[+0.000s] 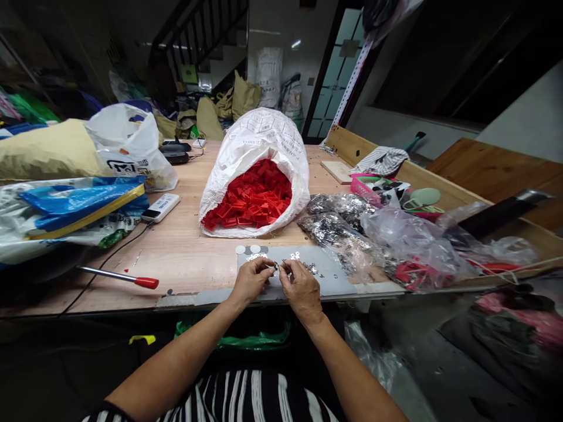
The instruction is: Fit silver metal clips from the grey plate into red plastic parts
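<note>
**Small dark part (276,265) near the front edge of the surface (185,255)**

In the head view, our left hand (250,281) and right hand (303,287) pinch that part between fingertips above a gray mat (331,286). Beyond the mat, we see red pieces (257,196) in a white sack (264,129).

The person wears a striped top (269,404), black with white stripes. Across its front the stripes run roughly lengthwise and vary in width: narrower ones on the wearer's left side of the top, broader bands about its middle, and slanting ones toward its right side. At the top's left edge is a sleeve (108,412) in the same black and white, with a dark hem. Beyond the top, the left forearm (171,358) and the right forearm (354,369) are uncovered, and the left hand (251,282) and right hand (303,290) are ungloved, each with slender fingers.
</note>
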